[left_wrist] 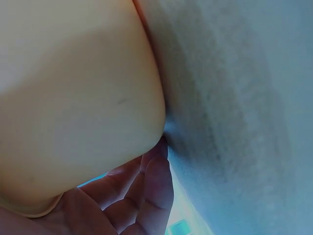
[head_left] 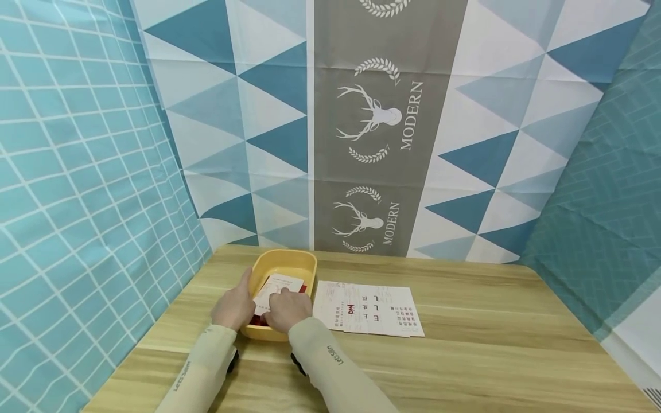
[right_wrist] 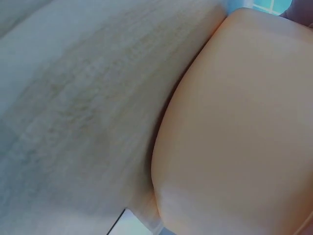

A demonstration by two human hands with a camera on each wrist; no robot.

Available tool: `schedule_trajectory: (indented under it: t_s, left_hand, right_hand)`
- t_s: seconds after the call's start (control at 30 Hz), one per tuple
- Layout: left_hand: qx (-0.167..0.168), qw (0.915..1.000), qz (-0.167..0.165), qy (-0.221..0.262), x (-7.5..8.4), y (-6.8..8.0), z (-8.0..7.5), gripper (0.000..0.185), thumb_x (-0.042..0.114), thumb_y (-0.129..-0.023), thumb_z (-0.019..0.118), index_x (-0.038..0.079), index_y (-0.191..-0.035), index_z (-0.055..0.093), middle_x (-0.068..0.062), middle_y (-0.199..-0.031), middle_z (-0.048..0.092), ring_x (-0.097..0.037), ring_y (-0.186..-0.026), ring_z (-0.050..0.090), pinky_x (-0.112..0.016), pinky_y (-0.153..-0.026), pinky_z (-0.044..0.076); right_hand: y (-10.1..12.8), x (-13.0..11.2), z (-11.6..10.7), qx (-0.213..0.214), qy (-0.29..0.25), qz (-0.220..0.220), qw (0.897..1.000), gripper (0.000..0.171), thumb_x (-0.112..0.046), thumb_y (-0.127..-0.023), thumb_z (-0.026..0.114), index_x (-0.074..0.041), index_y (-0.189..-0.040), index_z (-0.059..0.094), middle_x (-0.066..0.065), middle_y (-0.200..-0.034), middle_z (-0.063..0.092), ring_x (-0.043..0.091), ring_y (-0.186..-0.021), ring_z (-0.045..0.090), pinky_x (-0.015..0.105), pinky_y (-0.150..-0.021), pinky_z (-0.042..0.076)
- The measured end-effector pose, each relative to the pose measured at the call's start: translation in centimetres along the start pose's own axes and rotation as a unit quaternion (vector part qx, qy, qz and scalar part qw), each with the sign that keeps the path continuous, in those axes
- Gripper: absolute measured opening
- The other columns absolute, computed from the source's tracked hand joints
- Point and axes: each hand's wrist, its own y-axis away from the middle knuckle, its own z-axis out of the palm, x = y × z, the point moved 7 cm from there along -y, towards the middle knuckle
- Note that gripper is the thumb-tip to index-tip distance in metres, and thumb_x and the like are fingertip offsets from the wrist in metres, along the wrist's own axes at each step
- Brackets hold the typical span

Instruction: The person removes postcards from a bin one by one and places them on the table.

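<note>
A yellow plastic tray [head_left: 283, 256] stands on the table's left part, with white printed cards [head_left: 279, 285] and something red [head_left: 303, 289] inside. At the tray's left side my left hand [head_left: 235, 307] grips it; in the left wrist view the fingers [left_wrist: 159, 188] curl at the outer wall [left_wrist: 93, 103]. My right hand [head_left: 289, 310] reaches over the near right rim onto the cards, fingers bent and thumb toward the left. Its fingertips are hidden, so I cannot tell whether they pinch a card. The right wrist view shows mostly the tray's outer wall [right_wrist: 234, 127].
Right of the tray, several white sheets [head_left: 369, 308] printed in red and black lie overlapped on the wooden table [head_left: 480, 344]. A patterned cloth [head_left: 361, 143] hangs behind the table, and a blue tiled covering [head_left: 77, 172] closes the left side.
</note>
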Motion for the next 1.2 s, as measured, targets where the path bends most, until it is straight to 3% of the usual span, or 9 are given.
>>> schedule_trajectory:
  t_s: [0.2,0.37,0.53,0.63,0.73,0.9,1.0,1.1,1.2]
  left_hand:
    - [0.004,1.0000,0.002,0.003,0.0,0.1,0.0,0.080,0.005,-0.088,0.048,0.016,-0.161,0.018,-0.036,-0.121,0.065,-0.048,-0.093,0.069,-0.055,-0.065,0.053]
    - [0.009,0.9999,0.005,0.001,0.0,0.0,0.0,0.074,0.008,-0.092,0.044,0.017,-0.161,0.019,-0.037,-0.117,0.066,-0.049,-0.092,0.069,-0.055,-0.063,0.053]
    - [0.016,0.9998,0.011,0.000,0.0,-0.1,0.1,0.074,0.009,-0.091,0.049,0.015,-0.160,0.021,-0.036,-0.114,0.067,-0.047,-0.089,0.070,-0.054,-0.064,0.054]
    - [0.012,0.9999,0.009,0.003,0.0,-0.2,0.2,0.076,0.008,-0.090,0.050,0.015,-0.160,0.021,-0.035,-0.113,0.067,-0.045,-0.087,0.070,-0.054,-0.063,0.054]
    - [0.004,1.0000,-0.001,0.003,-0.1,-0.2,0.2,0.076,0.008,-0.091,0.048,0.016,-0.161,0.020,-0.034,-0.114,0.067,-0.042,-0.086,0.069,-0.052,-0.064,0.054]
    - [0.002,1.0000,-0.006,0.000,0.0,-0.2,0.0,0.075,0.008,-0.092,0.047,0.016,-0.161,0.019,-0.034,-0.114,0.067,-0.039,-0.083,0.067,-0.050,-0.063,0.053]
    - [-0.004,0.9999,-0.009,0.002,0.0,-0.1,0.1,0.076,0.007,-0.092,0.047,0.016,-0.161,0.018,-0.032,-0.113,0.067,-0.036,-0.079,0.064,-0.047,-0.061,0.052]
    - [-0.007,0.9999,-0.010,0.003,0.1,-0.1,0.3,0.077,0.006,-0.092,0.048,0.015,-0.161,0.017,-0.032,-0.112,0.067,-0.034,-0.076,0.062,-0.045,-0.060,0.051]
    - [-0.008,0.9999,-0.013,0.004,0.0,0.0,0.3,0.076,0.006,-0.092,0.048,0.014,-0.161,0.017,-0.032,-0.112,0.066,-0.033,-0.074,0.060,-0.044,-0.060,0.051]
  right_hand:
    - [0.2,-0.1,-0.3,0.030,-0.018,-0.007,0.999,0.030,-0.043,-0.103,0.052,-0.021,-0.096,0.070,-0.005,-0.076,0.062,0.009,-0.065,0.056,0.031,-0.054,0.046]
    - [0.2,-0.1,-0.4,0.072,-0.043,-0.006,0.997,0.027,-0.037,-0.103,0.055,-0.020,-0.092,0.071,-0.005,-0.077,0.061,0.008,-0.061,0.051,0.029,-0.051,0.043]
    - [0.3,0.3,-0.6,0.119,-0.062,0.011,0.991,0.027,-0.040,-0.101,0.059,-0.017,-0.098,0.072,-0.002,-0.087,0.063,0.013,-0.066,0.058,0.029,-0.053,0.047]
    - [0.4,0.6,-0.8,0.141,-0.076,0.027,0.987,0.026,-0.038,-0.099,0.063,-0.014,-0.103,0.070,0.000,-0.093,0.062,0.015,-0.074,0.061,0.029,-0.055,0.049]
    - [0.4,1.0,-0.9,0.157,-0.111,0.047,0.980,0.022,-0.024,-0.091,0.073,-0.012,-0.108,0.066,0.003,-0.099,0.059,0.015,-0.078,0.058,0.026,-0.055,0.047]
    - [0.6,1.5,-1.3,0.185,-0.170,0.071,0.965,0.052,-0.004,-0.074,0.081,-0.009,-0.121,0.059,0.011,-0.120,0.053,0.016,-0.078,0.056,0.024,-0.055,0.045]
    - [0.9,1.6,-1.4,0.187,-0.176,0.068,0.964,0.059,-0.002,-0.073,0.081,-0.009,-0.126,0.056,0.010,-0.115,0.059,0.017,-0.081,0.059,0.025,-0.062,0.050]
    - [1.1,1.6,-1.4,0.189,-0.181,0.054,0.963,0.057,0.000,-0.075,0.080,-0.012,-0.125,0.056,0.004,-0.098,0.066,0.017,-0.081,0.062,0.027,-0.068,0.053]
    - [1.3,1.5,-1.4,0.191,-0.197,0.037,0.961,0.059,0.001,-0.077,0.078,-0.013,-0.129,0.053,0.003,-0.089,0.069,0.014,-0.071,0.062,0.025,-0.063,0.052]
